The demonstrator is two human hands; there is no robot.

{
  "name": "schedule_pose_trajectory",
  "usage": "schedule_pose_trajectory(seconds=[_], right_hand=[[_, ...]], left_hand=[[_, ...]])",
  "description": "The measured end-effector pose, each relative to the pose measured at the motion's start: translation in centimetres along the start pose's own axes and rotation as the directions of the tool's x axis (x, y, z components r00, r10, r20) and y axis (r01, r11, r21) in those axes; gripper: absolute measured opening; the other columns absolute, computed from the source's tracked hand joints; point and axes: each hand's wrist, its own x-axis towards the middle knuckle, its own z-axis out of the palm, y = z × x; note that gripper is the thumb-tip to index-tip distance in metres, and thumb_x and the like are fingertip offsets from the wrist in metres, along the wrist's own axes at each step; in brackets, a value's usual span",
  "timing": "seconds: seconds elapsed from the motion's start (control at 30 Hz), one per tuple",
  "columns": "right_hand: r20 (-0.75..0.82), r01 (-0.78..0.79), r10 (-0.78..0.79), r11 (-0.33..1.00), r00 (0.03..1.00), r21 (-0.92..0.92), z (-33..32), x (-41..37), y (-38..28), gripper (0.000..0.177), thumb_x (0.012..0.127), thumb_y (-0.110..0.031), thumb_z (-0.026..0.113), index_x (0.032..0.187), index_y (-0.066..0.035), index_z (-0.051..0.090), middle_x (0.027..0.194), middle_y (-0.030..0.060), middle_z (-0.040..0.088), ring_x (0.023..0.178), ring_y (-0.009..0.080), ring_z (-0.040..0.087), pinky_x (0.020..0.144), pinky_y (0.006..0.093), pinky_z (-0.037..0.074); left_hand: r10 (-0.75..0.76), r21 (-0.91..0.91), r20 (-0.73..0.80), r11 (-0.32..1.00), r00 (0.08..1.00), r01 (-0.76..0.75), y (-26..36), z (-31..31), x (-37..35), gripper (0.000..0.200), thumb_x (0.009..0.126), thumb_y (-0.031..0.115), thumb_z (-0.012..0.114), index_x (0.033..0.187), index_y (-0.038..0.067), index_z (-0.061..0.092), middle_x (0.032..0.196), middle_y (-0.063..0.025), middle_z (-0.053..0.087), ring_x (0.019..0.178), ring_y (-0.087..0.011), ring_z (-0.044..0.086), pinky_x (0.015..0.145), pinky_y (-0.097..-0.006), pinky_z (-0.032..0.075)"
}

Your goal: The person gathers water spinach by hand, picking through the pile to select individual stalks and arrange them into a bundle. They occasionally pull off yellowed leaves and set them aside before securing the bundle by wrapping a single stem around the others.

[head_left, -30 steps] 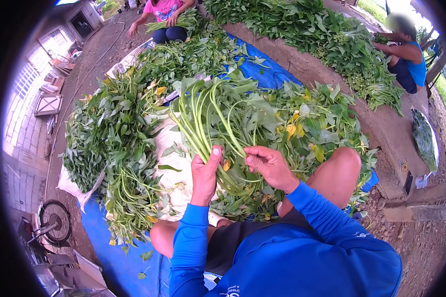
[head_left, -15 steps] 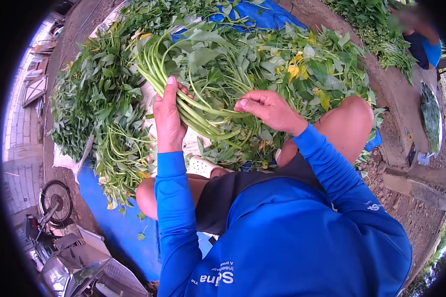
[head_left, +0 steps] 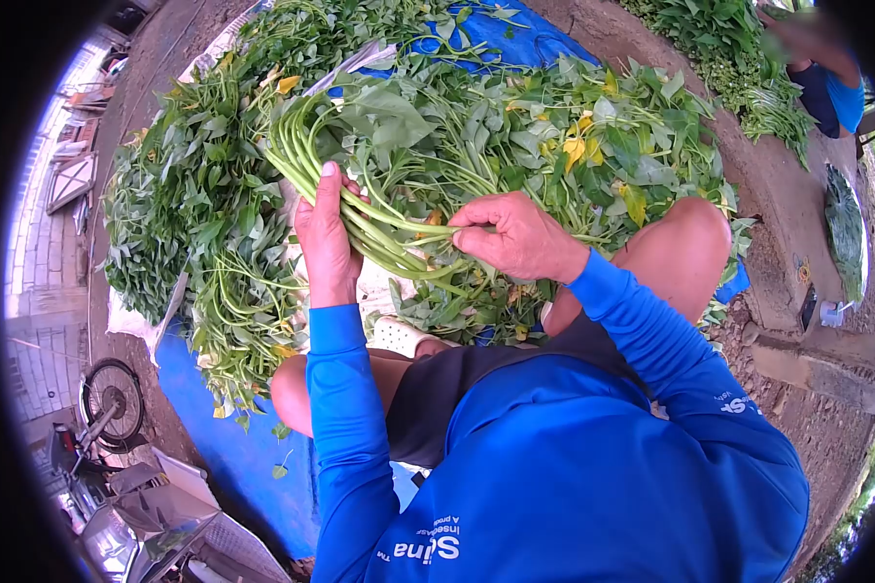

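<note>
My left hand (head_left: 328, 233) is wrapped round a bunch of long green leafy stems (head_left: 297, 146), thumb on top. The stems curve to the right, and their cut ends reach my right hand (head_left: 515, 233). That hand is closed in a pinch at the stem ends, thumb against the fingers. Large leaves (head_left: 389, 117) hang from the bunch's far end. Beneath both hands spreads a heap of loose leafy greens (head_left: 515, 126), with a few yellow leaves (head_left: 574, 151) among them.
A darker pile of greens (head_left: 175, 214) lies on the left. Blue tarp (head_left: 233, 447) shows below it. A motorcycle (head_left: 112, 403) stands at the lower left. Another person (head_left: 826, 87) is at the upper right beside more greens (head_left: 719, 39). A concrete block (head_left: 826, 364) is at the right.
My right hand has shifted slightly left and down along the stems, and its fingers have closed on the ends. My left hand keeps its hold, almost still.
</note>
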Motion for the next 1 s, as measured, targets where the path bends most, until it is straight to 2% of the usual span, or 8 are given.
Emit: schedule_pose_trajectory(seconds=[0.17,0.27,0.37,0.43,0.5,0.87,0.93,1.0], right_hand=[[0.446,-0.019,0.428,0.738,0.786,-0.674,0.7,1.0,-2.7,0.032,0.082,-0.031,0.065,0.080,-0.001,0.075,0.082,0.0207,0.073,0.084,0.0401,0.070,0.077,0.0475,0.055],[0.522,0.029,0.476,0.719,0.708,-0.695,3.9,-1.8,5.4,0.032,0.088,-0.030,0.066,0.077,0.000,0.072,0.080,0.0198,0.072,0.086,0.0435,0.071,0.077,0.0487,0.055],[0.068,-0.245,0.260,0.953,0.963,-0.180,3.5,-2.0,8.0,0.041,0.094,-0.039,0.072,0.078,-0.001,0.075,0.075,0.0163,0.069,0.082,0.0326,0.071,0.075,0.0430,0.054],[-0.135,-0.339,0.389,0.894,0.911,0.293,2.5,-0.1,2.3,0.050,0.094,-0.050,0.078,0.080,-0.001,0.077,0.067,0.0078,0.062,0.071,0.0180,0.064,0.067,0.0372,0.050],[-0.126,-0.434,0.479,0.859,0.869,0.272,2.4,1.8,0.3,0.053,0.085,-0.051,0.084,0.081,0.001,0.074,0.068,0.0106,0.066,0.065,0.0189,0.063,0.065,0.0371,0.052],[-0.149,-0.135,0.193,0.935,0.970,0.327,5.4,1.5,1.4,0.021,0.097,-0.021,0.071,0.098,0.000,0.073,0.070,0.0099,0.064,0.065,0.0192,0.059,0.065,0.0402,0.048],[-0.240,0.186,-0.218,0.971,0.946,-0.149,3.5,0.2,1.2,0.017,0.096,-0.018,0.070,0.095,-0.001,0.071,0.079,0.0143,0.066,0.076,0.0308,0.063,0.072,0.0435,0.050],[-0.237,0.172,-0.220,0.963,0.946,-0.209,0.5,-1.3,0.8,0.014,0.095,-0.014,0.072,0.094,0.000,0.071,0.087,0.0164,0.068,0.082,0.0374,0.062,0.075,0.0459,0.050]], left_hand=[[0.149,0.176,-0.029,0.974,0.988,-0.142,-0.2,1.1,-0.9,0.023,0.106,0.027,0.071,0.098,0.008,0.061,0.080,-0.0029,0.062,0.068,-0.0123,0.060,0.064,-0.0281,0.052],[0.164,0.037,-0.116,0.986,0.980,-0.161,3.2,-1.3,0.9,0.024,0.105,0.027,0.072,0.098,0.007,0.061,0.083,-0.0032,0.061,0.071,-0.0122,0.059,0.068,-0.0284,0.054],[0.193,0.033,-0.157,0.981,0.969,-0.190,4.0,-1.4,0.0,0.022,0.105,0.026,0.073,0.100,0.008,0.062,0.084,-0.0026,0.062,0.071,-0.0123,0.060,0.068,-0.0282,0.054],[0.203,0.075,-0.176,0.978,0.963,-0.192,3.4,-1.3,-0.5,0.021,0.105,0.026,0.073,0.103,0.007,0.063,0.084,-0.0032,0.063,0.070,-0.0125,0.061,0.066,-0.0292,0.055],[0.192,0.094,-0.161,0.979,0.968,-0.179,2.4,-0.4,-1.0,0.021,0.105,0.026,0.073,0.103,0.007,0.063,0.083,-0.0036,0.064,0.069,-0.0128,0.062,0.065,-0.0297,0.055],[0.193,-0.039,-0.200,0.978,0.960,-0.205,2.2,-1.2,-0.2,0.022,0.106,0.029,0.071,0.099,0.009,0.062,0.081,-0.0025,0.062,0.070,-0.0122,0.060,0.066,-0.0285,0.053],[0.186,-0.074,-0.278,0.974,0.942,-0.214,2.9,-2.7,0.7,0.022,0.107,0.029,0.070,0.099,0.010,0.062,0.080,-0.0009,0.059,0.071,-0.0111,0.058,0.065,-0.0277,0.052],[0.162,-0.140,-0.298,0.968,0.941,-0.211,4.0,-4.7,1.5,0.022,0.106,0.028,0.071,0.097,0.010,0.062,0.080,0.0004,0.060,0.070,-0.0103,0.058,0.065,-0.0270,0.052]])
